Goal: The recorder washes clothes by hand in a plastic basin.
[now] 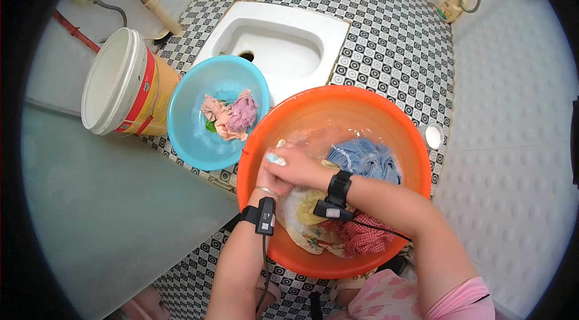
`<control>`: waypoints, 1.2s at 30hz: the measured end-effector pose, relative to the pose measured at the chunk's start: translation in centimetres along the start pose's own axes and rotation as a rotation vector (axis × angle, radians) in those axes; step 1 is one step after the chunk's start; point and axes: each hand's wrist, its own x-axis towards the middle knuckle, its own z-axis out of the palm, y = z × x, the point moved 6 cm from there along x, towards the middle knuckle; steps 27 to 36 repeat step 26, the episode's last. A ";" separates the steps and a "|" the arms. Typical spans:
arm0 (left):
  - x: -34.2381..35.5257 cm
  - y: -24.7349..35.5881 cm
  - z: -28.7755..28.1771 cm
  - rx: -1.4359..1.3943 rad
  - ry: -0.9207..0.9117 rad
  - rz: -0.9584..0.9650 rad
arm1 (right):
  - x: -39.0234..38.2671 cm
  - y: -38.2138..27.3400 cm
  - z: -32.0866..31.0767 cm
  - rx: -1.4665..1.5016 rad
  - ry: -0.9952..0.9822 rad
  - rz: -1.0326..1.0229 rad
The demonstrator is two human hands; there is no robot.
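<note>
Over the left side of a large orange basin (338, 106), my two hands are pressed together. My left hand (269, 176) is closed, with my right hand (303, 168) closed over and against it. A small white and pale-blue bit (275, 159) pokes out between the fingers; the rest of what they grip is hidden. Sudsy water fills the basin's bottom. In it lie a blue garment (365, 160) at the right, a yellow cloth (309, 208) under my right wrist, a red checked cloth (365, 237) and a cream patterned cloth (313, 241) toward the near side.
A light-blue basin (184, 118) at the left holds pink and purple cloths (232, 116). Beyond it are a tilted white-and-yellow bucket (136, 88) and a squat toilet (277, 12). A white cup (432, 136) stands right of the orange basin; a bottle (451, 6) sits in the far corner.
</note>
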 end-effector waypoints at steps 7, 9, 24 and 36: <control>-1.6 -0.4 3.3 -0.080 -0.089 0.105 | 0.1 2.8 -3.5 -0.650 -0.122 -0.244; -1.3 -0.1 1.3 0.015 0.040 0.134 | 0.5 4.3 -7.7 -0.575 -0.014 -0.059; -0.5 0.0 1.2 -0.145 -0.287 0.139 | -0.1 -0.7 0.5 -0.185 -0.063 -0.281; 0.2 0.3 0.3 0.005 -0.350 0.205 | -0.6 -0.6 0.2 -0.207 -0.056 -0.245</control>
